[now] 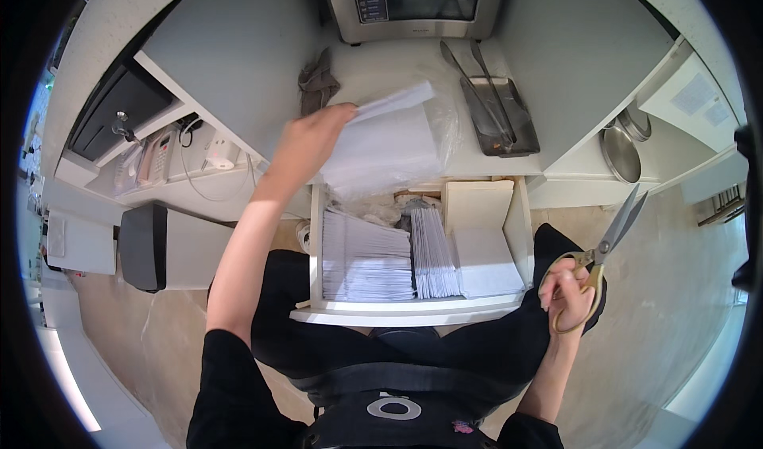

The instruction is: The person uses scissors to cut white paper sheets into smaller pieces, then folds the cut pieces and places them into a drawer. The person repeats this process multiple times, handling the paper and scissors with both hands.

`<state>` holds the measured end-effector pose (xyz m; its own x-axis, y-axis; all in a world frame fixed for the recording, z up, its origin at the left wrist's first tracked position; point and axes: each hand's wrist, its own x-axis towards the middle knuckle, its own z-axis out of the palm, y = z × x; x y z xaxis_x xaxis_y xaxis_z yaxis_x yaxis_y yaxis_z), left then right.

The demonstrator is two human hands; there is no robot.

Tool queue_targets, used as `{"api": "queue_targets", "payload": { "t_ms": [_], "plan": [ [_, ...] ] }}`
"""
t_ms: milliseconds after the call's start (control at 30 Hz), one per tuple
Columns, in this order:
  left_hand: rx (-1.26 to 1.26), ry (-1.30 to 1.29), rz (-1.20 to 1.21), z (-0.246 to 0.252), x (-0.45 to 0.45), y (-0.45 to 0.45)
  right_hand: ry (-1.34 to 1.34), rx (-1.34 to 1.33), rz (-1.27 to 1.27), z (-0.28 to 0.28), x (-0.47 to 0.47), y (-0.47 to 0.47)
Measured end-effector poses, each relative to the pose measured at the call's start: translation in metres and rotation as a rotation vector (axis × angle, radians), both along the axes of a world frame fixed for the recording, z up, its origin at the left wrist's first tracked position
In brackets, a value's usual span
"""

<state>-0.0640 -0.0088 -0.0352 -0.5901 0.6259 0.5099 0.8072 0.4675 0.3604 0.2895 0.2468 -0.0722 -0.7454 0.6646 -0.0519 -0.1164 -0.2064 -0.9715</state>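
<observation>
My left hand (319, 136) grips the edge of a white paper piece (396, 100), which looks folded. Beneath it a stack of white paper (387, 145) lies on clear plastic wrap (450, 133) on the white shelf. A pair of scissors (604, 247) with gold-coloured handles is in my right hand (569, 291), its blades slightly apart and pointing away over the floor. Between my legs stands an open white drawer (381, 314). It holds rows of packed white paper pieces (366, 261), a narrower row (434, 255), a white stack (487, 264) and cream-coloured paper (478, 203) behind.
Metal tongs (492, 97) rest on a metal tray (527, 142) at the shelf's right. A toaster oven (417, 29) stands behind. A grey cloth (319, 82) lies left. Cabinet panels flank the shelf. A grey-lidded bin (143, 246) stands at left, round metal pans (621, 153) at right.
</observation>
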Motion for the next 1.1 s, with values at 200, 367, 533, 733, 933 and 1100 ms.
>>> {"api": "queue_targets", "payload": {
  "t_ms": [200,367,533,733,933,1100],
  "plan": [
    [0.546,-0.807,-0.083,0.04,0.077,-0.026,0.029,0.007,0.14,0.014,-0.057,-0.055],
    [0.642,-1.063,-0.084,0.03,0.112,-0.035,0.194,-0.059,0.078,0.036,-0.087,-0.087],
    [0.712,-1.054,-0.142,0.024,0.129,-0.048,0.132,-0.023,-0.04,0.059,-0.094,-0.098],
    [0.814,-0.902,-0.489,0.038,0.139,-0.039,0.02,0.081,0.024,0.067,-0.093,-0.103],
    [0.473,-0.903,-0.221,0.054,0.119,-0.054,-0.078,0.063,0.359,0.058,-0.082,-0.088],
    [0.51,-1.099,-0.128,0.063,0.088,-0.091,-0.207,0.236,0.907,0.041,-0.066,-0.062]
  ]
}}
